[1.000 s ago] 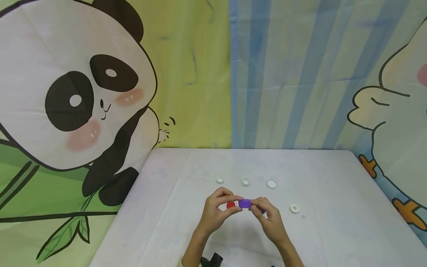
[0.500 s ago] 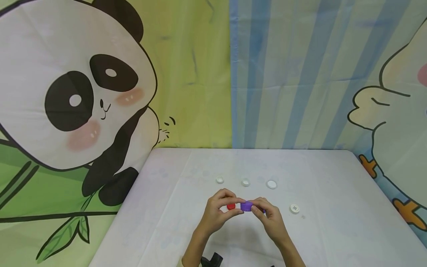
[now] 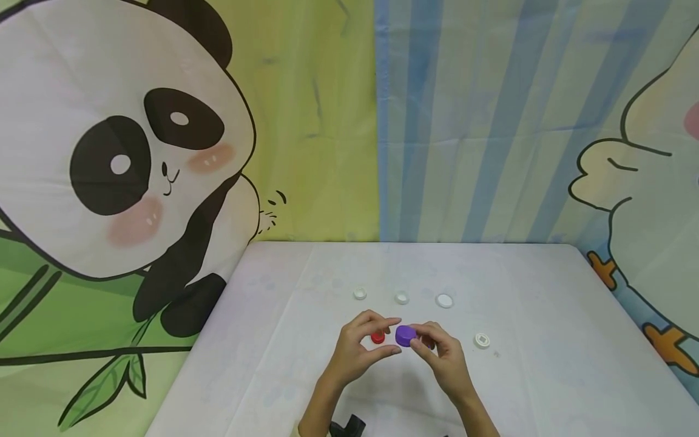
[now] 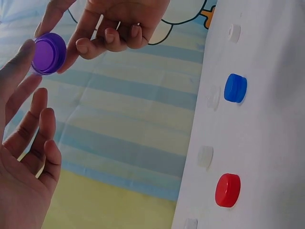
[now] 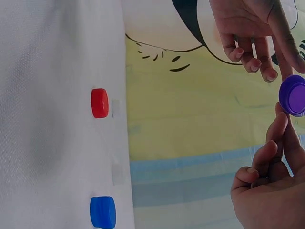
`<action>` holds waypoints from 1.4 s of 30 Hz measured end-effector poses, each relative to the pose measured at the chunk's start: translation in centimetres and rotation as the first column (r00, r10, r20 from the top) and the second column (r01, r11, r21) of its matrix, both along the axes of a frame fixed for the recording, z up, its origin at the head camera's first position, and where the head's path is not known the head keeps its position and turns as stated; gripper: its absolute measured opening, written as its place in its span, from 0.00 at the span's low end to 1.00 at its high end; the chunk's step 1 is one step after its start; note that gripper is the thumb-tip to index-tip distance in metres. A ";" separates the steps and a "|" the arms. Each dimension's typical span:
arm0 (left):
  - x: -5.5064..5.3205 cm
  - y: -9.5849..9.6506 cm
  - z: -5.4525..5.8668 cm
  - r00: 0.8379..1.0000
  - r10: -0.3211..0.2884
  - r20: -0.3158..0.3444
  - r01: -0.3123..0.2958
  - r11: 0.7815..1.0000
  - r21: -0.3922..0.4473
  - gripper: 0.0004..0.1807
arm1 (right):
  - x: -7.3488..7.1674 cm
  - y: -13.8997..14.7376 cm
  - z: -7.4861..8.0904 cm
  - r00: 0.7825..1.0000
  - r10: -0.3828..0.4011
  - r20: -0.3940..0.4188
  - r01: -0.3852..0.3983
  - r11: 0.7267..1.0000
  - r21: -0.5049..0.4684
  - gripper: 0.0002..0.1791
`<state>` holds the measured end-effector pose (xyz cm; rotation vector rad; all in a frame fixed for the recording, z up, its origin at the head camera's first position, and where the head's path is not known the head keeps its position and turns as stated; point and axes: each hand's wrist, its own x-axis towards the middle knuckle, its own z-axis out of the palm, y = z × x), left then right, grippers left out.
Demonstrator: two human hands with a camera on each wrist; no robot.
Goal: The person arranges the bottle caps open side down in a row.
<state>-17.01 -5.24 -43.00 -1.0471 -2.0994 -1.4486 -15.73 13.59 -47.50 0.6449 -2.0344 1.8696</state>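
A purple bottle cap [image 3: 405, 335] is in the air above the table, tilted, its hollow side facing the wrist cameras. My right hand [image 3: 445, 358] pinches its right side between thumb and index finger. My left hand [image 3: 355, 347] is beside the cap, thumb and index finger spread around its left side; in the head view a small gap separates them from it. Beyond the left fingers a red cap [image 3: 377, 337] stands on the table, partly covered by them. A blue cap [image 4: 235, 88] stands on the table too, behind my right hand in the head view.
Three small whitish rings or caps, a left one [image 3: 360, 294], a middle one [image 3: 401, 298] and a right one [image 3: 445, 301], lie in a row farther back. Another white round piece [image 3: 482, 341] lies to the right. A black object [image 3: 347, 426] shows at the bottom edge.
My left thumb and index finger have come away from the purple cap and spread apart. The cap has tilted and shifted slightly right in my right hand.
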 end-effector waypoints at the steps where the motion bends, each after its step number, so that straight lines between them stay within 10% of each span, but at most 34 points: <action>1: 0.0 0.0 0.0 1.000 0.006 0.002 -0.006 1.000 -0.001 0.21 | -0.1 0.0 0.0 1.000 -0.009 -0.013 0.009 1.000 -0.001 0.14; 23: 0.1 -0.4 -0.1 0.996 0.084 -0.025 -0.085 0.996 -0.010 0.16 | 0.4 -1.1 1.5 0.961 -0.146 -0.237 0.174 0.979 0.103 0.22; 34: -2.4 -2.9 -4.2 0.990 0.141 -0.020 -0.141 0.990 0.002 0.17 | -2.2 -2.8 -0.8 0.944 -0.161 -0.289 0.221 0.956 0.191 0.22; 42: -3.4 -5.5 -5.0 0.981 0.192 0.034 -0.192 0.981 -0.008 0.16 | -3.5 -5.3 -0.9 0.946 -0.193 -0.259 0.268 0.918 0.294 0.18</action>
